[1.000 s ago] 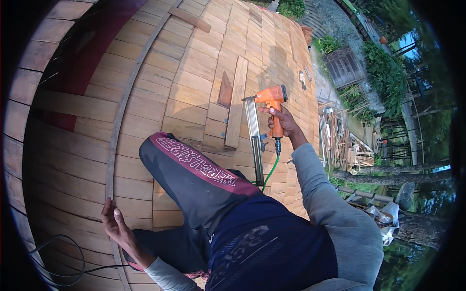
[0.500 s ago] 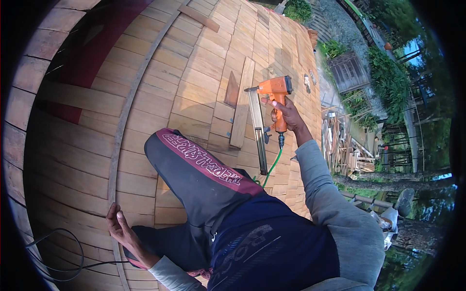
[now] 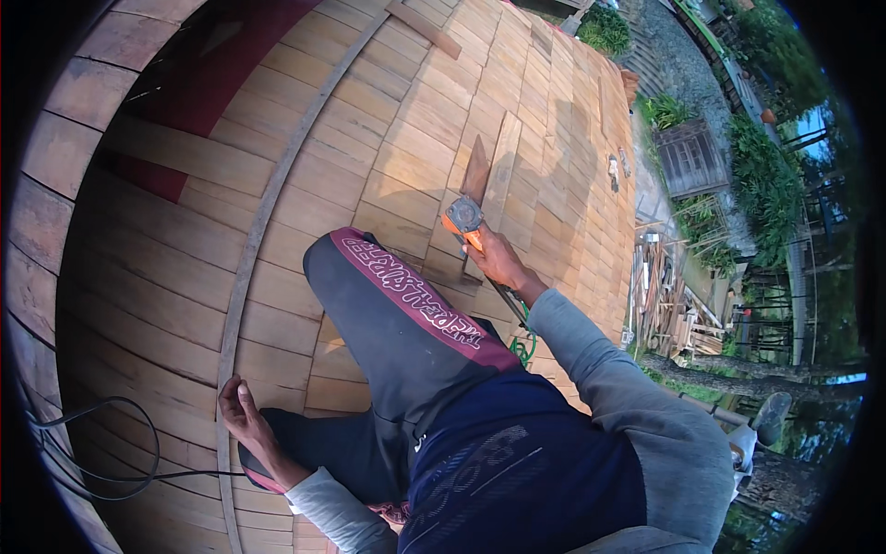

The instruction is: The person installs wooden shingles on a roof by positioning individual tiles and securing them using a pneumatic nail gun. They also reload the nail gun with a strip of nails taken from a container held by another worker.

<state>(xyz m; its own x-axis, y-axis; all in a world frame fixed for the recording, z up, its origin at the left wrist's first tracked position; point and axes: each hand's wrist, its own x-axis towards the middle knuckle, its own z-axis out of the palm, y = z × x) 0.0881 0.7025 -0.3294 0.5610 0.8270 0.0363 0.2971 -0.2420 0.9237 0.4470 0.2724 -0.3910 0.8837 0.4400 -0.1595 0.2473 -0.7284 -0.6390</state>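
My right hand [image 3: 503, 260] is wrapped around the handle of an orange nail gun [image 3: 463, 215]. The gun is now tipped so its dark round cap faces up; its nose and most of its magazine are hidden. Below it are the wooden shingles [image 3: 397, 171], beside a loose dark pointed wood piece [image 3: 476, 171] and a long plank [image 3: 501, 162]. My left hand [image 3: 245, 417] is low on the left, next to a long thin wooden batten [image 3: 242, 286]. Its fingers are loosely extended, with nothing visible in them.
A green air hose [image 3: 523, 349] trails behind the gun. A black cable [image 3: 157, 452] loops at lower left. A short board [image 3: 425, 30] lies at the far end. Beyond the right roof edge, the ground drops to a lumber pile [image 3: 678, 300] and trees.
My right hand has swung the nail gun left and down toward the shingles, tilting it cap-up. My left hand has shifted slightly right along with the view.
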